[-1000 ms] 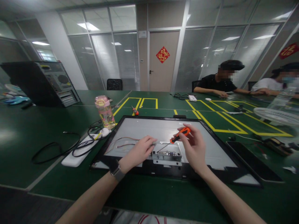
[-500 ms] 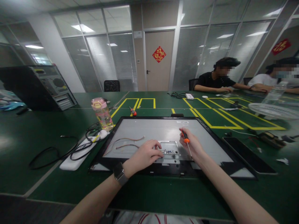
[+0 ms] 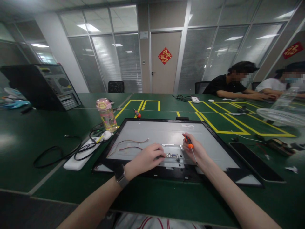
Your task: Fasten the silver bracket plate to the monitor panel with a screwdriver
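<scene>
A flat display panel (image 3: 147, 130) with a black frame and grey metal back lies on the green table. My right hand (image 3: 195, 148) is closed round a screwdriver (image 3: 190, 145) with an orange and black handle; its shaft slants down toward me over the panel. At the panel's lower middle a small circuit board (image 3: 172, 156) sits in a metal recess. My left hand (image 3: 150, 156), a watch on its wrist, has curled fingers at the board's left end. Whatever its fingertips pinch is hidden. Thin cables (image 3: 130, 148) lie on the panel left of the board.
Left of the panel are a white power strip (image 3: 78, 159) with black cords, a pink-lidded bottle (image 3: 107, 116) and a computer case (image 3: 43, 86). A second screwdriver (image 3: 137, 114) lies behind. A dark phone-like slab (image 3: 256, 162) is at right. Two people (image 3: 238, 82) sit across the table.
The view has shifted slightly. My left fingers have drawn closer together at the board; my right hand keeps the screwdriver nearly still. The person in black across the table leans farther right.
</scene>
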A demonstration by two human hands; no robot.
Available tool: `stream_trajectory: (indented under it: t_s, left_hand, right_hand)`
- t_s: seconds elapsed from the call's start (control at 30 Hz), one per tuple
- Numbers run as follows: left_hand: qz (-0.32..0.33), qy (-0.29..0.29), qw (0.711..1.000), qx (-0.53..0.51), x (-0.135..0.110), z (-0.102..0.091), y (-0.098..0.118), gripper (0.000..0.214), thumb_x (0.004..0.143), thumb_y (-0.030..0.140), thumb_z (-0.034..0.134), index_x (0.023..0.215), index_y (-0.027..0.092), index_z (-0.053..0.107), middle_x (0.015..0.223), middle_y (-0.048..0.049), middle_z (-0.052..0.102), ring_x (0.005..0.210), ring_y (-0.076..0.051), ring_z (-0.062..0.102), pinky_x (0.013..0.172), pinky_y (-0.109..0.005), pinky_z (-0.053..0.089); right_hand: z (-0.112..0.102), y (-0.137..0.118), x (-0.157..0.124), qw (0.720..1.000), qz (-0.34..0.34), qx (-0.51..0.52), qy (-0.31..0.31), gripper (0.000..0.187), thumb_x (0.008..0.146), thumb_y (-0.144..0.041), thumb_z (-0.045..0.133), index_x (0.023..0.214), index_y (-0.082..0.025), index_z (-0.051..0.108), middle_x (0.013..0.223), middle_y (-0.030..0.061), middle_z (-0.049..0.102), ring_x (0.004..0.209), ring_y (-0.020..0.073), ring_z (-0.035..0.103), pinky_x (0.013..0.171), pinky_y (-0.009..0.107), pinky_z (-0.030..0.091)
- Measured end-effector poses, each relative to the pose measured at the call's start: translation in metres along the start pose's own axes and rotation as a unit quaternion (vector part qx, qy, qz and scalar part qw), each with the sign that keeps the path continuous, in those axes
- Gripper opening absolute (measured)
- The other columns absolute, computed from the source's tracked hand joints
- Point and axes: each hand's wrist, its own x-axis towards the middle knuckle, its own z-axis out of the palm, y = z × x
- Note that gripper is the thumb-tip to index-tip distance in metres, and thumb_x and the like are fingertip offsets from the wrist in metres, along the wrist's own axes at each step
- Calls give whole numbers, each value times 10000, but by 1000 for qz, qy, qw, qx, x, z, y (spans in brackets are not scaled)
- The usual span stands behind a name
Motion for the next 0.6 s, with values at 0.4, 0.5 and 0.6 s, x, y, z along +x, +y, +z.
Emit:
stream_trajectory:
  t_s: [0.4, 0.5, 0.6]
  left_hand:
    - [-46, 66, 992, -93, -3, -9, -10, 154, 842, 86, 592, 878, 169, 716, 863, -31, 685, 777, -146, 641, 747, -252, 499]
    - [-37, 38, 996, -77, -2, -10, -8, 203, 890, 103, 562, 953, 193, 733, 900, -38, 662, 814, -149, 629, 757, -254, 492]
    - [-36, 22, 997, -71, -3, -11, -6, 226, 897, 89, 551, 983, 195, 730, 924, -41, 653, 837, -149, 619, 763, -248, 483]
  right_hand:
    - [3, 1, -3, 999, 27, 24, 4, 230, 699, -308, 745, 749, -173, 566, 466, -67, 522, 294, 30, 373, 269, 129, 275]
    - [3, 0, -3, 999, 32, 31, 6, 198, 717, -290, 724, 746, -173, 567, 464, -59, 532, 293, 30, 363, 264, 128, 275]
    - [3, 0, -3, 999, 35, 38, 6, 181, 725, -278, 713, 756, -165, 574, 465, -55, 536, 295, 24, 354, 267, 123, 276]
